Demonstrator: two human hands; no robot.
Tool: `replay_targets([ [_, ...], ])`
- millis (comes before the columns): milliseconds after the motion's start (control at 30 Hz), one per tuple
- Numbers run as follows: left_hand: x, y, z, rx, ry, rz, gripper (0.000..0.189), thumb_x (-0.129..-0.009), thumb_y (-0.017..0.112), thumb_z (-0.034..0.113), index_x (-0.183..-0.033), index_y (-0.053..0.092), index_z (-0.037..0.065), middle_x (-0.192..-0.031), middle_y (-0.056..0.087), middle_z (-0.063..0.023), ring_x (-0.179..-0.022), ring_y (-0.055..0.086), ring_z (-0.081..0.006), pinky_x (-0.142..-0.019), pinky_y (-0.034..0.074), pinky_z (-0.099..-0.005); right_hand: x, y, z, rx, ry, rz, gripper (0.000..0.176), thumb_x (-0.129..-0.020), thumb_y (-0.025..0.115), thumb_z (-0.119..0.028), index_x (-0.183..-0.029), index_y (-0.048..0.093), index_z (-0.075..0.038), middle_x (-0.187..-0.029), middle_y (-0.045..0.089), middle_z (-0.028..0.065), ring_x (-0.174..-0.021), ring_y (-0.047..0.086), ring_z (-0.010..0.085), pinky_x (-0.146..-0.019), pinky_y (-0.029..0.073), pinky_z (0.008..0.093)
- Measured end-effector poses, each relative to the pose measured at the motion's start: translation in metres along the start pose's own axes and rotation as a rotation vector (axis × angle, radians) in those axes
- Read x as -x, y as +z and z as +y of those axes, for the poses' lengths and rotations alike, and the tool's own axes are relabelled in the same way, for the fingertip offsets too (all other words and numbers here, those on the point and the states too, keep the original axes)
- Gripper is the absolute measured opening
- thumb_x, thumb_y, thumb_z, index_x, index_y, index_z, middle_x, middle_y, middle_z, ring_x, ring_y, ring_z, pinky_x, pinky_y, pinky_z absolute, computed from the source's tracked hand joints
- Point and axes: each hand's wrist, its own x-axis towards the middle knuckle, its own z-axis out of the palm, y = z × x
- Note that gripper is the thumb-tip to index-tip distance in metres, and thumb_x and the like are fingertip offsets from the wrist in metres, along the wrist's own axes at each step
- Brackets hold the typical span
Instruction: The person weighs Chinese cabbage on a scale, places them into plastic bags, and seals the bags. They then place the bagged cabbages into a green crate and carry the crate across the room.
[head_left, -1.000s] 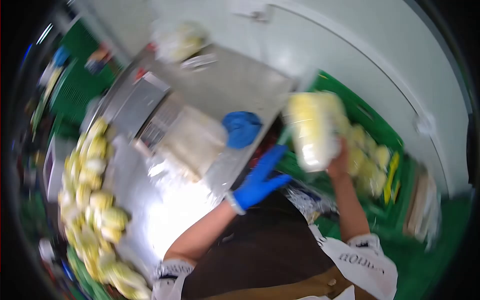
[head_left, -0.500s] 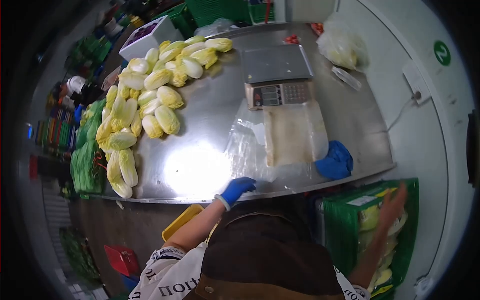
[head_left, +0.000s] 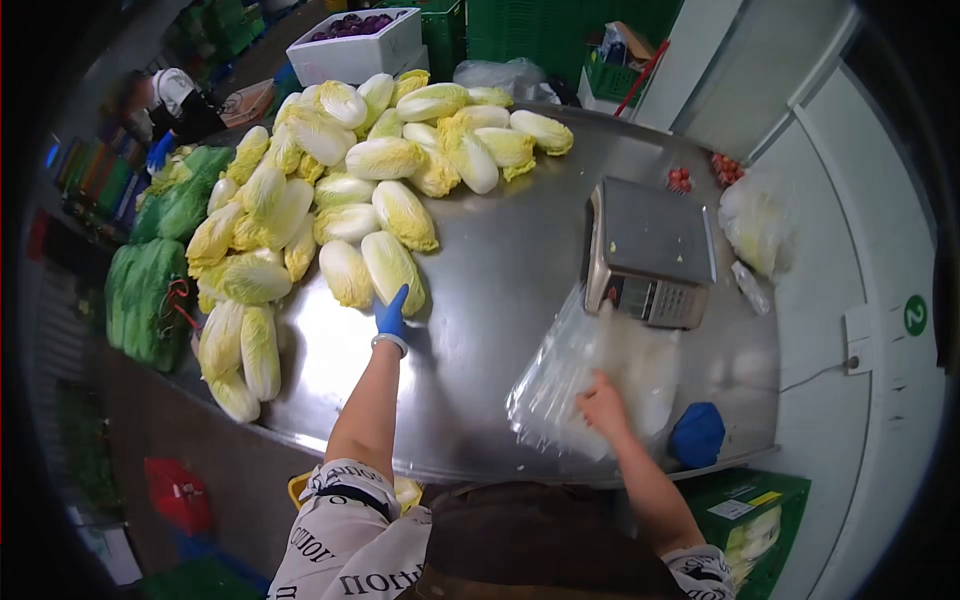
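My left hand (head_left: 391,318), in a blue glove, reaches over the table to the near end of a Chinese cabbage (head_left: 391,270). Its visible fingers are spread against the cabbage, which lies among the others; part of the grip is hidden. To the left of that cabbage, another Chinese cabbage (head_left: 346,274) lies close. My bare right hand (head_left: 603,404) is over the stack of clear plastic bags (head_left: 560,385), fingers partly stretched out and apart. The bags lie in front of the weighing scale (head_left: 655,235).
A heap of Chinese cabbages (head_left: 320,135) covers the table's left and back. Green net sacks (head_left: 148,300) stand at the left edge. A blue bundle (head_left: 698,435) sits at the front right, above a green crate (head_left: 770,500). Another person (head_left: 180,105) is at the far left.
My left hand has gone from the table's front edge forward to a cabbage. My right hand has come from above the green crate to the plastic bags. The view has shifted.
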Motion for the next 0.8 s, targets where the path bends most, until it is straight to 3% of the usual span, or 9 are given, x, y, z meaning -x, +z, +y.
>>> replay_targets([
  [33,-0.01,0.008,-0.002,-0.011,0.081,0.044,0.073,-0.072,0.078,0.027,-0.126,0.042,-0.005,-0.12,0.054,-0.0147,-0.109,0.052,-0.0265,-0.095,0.04,-0.0338,0.02,-0.001,-0.046,-0.046,0.098,-0.121,0.07,-0.074,0.073,-0.018,-0.133,0.039,-0.004,-0.088,0.065,0.0134,-0.07,0.065,0.0238,-0.065,0.052,0.0347],
  [100,-0.024,0.019,-0.003,-0.182,-0.021,0.312,0.074,-0.07,0.08,0.023,-0.126,0.041,-0.005,-0.119,0.055,-0.0148,-0.106,0.055,-0.0274,-0.092,0.043,-0.0325,0.024,0.014,-0.061,0.324,-0.268,0.004,0.075,-0.076,0.074,-0.032,-0.135,0.036,-0.004,-0.093,0.065,0.0156,-0.08,0.064,0.028,-0.073,0.051,0.0365],
  [300,0.041,0.018,0.008,0.733,-0.455,-0.229,0.052,-0.085,0.063,0.013,-0.131,0.041,0.001,-0.121,0.055,-0.0137,-0.108,0.056,-0.0297,-0.094,0.046,-0.0407,-0.022,0.049,-0.115,-0.431,-0.457,-0.21,0.073,-0.082,0.068,-0.034,-0.139,0.033,-0.008,-0.122,0.056,0.0142,-0.111,0.055,0.0219,-0.09,0.046,0.0374],
  [367,0.096,0.04,0.033,0.629,-0.416,-0.379,0.052,-0.086,0.064,0.017,-0.13,0.043,-0.001,-0.121,0.056,-0.0138,-0.107,0.057,-0.0265,-0.095,0.045,-0.0383,-0.04,0.053,-0.149,-0.852,-0.365,-0.303,0.067,-0.081,0.066,-0.026,-0.137,0.035,-0.006,-0.124,0.054,0.0137,-0.111,0.055,0.0243,-0.091,0.046,0.0374],
  [500,0.122,0.081,0.103,-0.461,-0.365,-1.001,0.036,-0.089,0.059,0.033,-0.103,0.064,0.0,-0.089,0.068,-0.0088,-0.074,0.064,-0.0132,-0.068,0.051,-0.0262,-0.064,0.034,-0.133,-1.355,-0.242,-0.548,0.077,-0.074,0.068,-0.024,-0.139,0.032,-0.006,-0.13,0.049,0.0138,-0.119,0.049,0.0268,-0.099,0.043,0.0389],
  [600,0.063,0.094,0.109,-0.347,-0.34,-0.675,0.045,-0.089,0.058,0.042,-0.08,0.068,-0.001,-0.063,0.064,-0.0078,-0.053,0.059,-0.0121,-0.053,0.047,-0.0254,-0.073,-0.029,-0.145,-1.299,-0.32,-0.249,0.093,-0.059,0.058,-0.005,-0.145,0.023,-0.008,-0.134,0.045,0.0137,-0.121,0.048,0.0269,-0.101,0.041,0.0387],
  [667,-0.006,0.086,0.081,-0.36,0.152,-0.274,0.044,-0.086,0.063,0.037,-0.101,0.064,-0.005,-0.088,0.067,-0.0144,-0.083,0.063,-0.0213,-0.078,0.048,-0.0304,-0.094,-0.082,-0.14,-0.891,-0.443,0.02,0.104,-0.052,0.064,-0.004,-0.145,0.019,-0.008,-0.135,0.04,0.0131,-0.122,0.046,0.027,-0.101,0.041,0.0374],
  [733,-0.076,0.078,0.056,-0.622,0.361,0.161,0.082,-0.076,0.073,0.041,-0.132,0.037,-0.008,-0.13,0.046,-0.0266,-0.118,0.047,-0.0351,-0.098,0.038,-0.0382,-0.12,-0.128,-0.127,-0.447,-0.526,0.309,0.099,-0.053,0.071,-0.007,-0.141,0.026,-0.004,-0.133,0.041,0.0136,-0.123,0.043,0.0272,-0.103,0.038,0.0374],
  [800,-0.136,0.073,0.037,-0.77,0.395,0.279,0.106,-0.069,0.076,0.049,-0.139,0.023,-0.008,-0.141,0.03,-0.0288,-0.132,0.028,-0.038,-0.109,0.024,-0.0426,-0.168,-0.16,-0.084,-0.112,-0.648,0.54,0.093,-0.054,0.072,-0.007,-0.138,0.031,-0.002,-0.131,0.041,0.0166,-0.123,0.042,0.0313,-0.104,0.036,0.0395],
])
